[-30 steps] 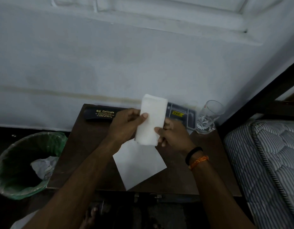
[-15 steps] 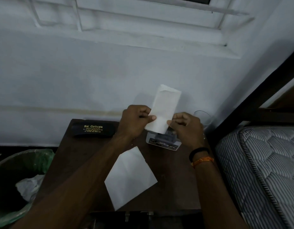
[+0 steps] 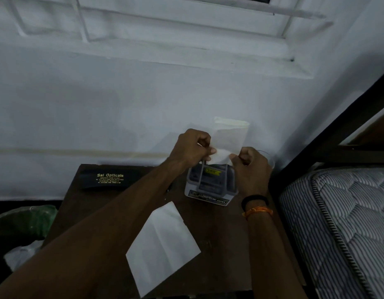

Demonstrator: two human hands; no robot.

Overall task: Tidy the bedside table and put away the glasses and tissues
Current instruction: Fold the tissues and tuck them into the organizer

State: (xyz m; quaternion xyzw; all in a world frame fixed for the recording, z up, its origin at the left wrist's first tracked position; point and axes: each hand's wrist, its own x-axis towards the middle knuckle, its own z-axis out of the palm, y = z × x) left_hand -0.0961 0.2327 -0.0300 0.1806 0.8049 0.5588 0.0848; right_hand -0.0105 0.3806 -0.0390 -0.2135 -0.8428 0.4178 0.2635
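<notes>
Up high, tissue (image 3: pixel 229 143) pinched between left hand (image 3: pixel 192 148), right hand (image 3: pixel 250 167)

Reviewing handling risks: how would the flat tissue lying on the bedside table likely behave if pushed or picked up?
The flat tissue looks thin and creased, so it would probably flop and droop when lifted by one corner. It seems very light; a push would likely slide or crumple it on the bedside table. Its near edge overhangs the front, so it might slip off.

I read "Sai Opticals" in gold lettering on the black glasses case (image 3: pixel 103 178); the smaller gold lines beneath it are too fine to make out. The grey holder (image 3: pixel 208 186) carries a yellow tag and a front strip label, both illegible to me.
</notes>
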